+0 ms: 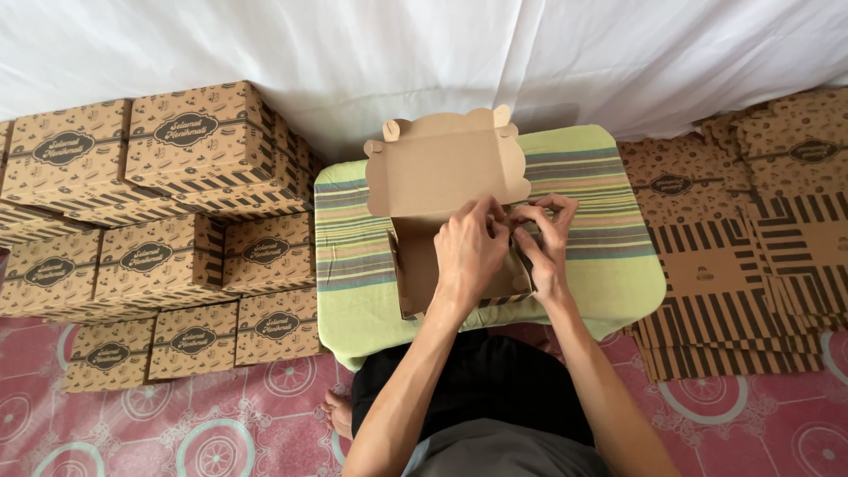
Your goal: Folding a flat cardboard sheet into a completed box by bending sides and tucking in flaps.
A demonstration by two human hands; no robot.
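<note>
1. The left hand is curling its fingers over the right wall of the cardboard box, pinching the flap there.
2. The right hand is pinching the same wall, fingertips bent, just beside the left hand.
3. The box is sitting on the striped green counter, under both hands, its scalloped lid standing open toward the white curtain.
4. Finished boxes are stacked left of the counter; flat box blanks are lying right of it.

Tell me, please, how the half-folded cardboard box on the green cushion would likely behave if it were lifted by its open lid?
The box looks like thin brown card, so probably light. Its scalloped lid stands open, so it would likely flex at the hinge. The left hand and right hand pinch its right wall, which might spring open.
</note>
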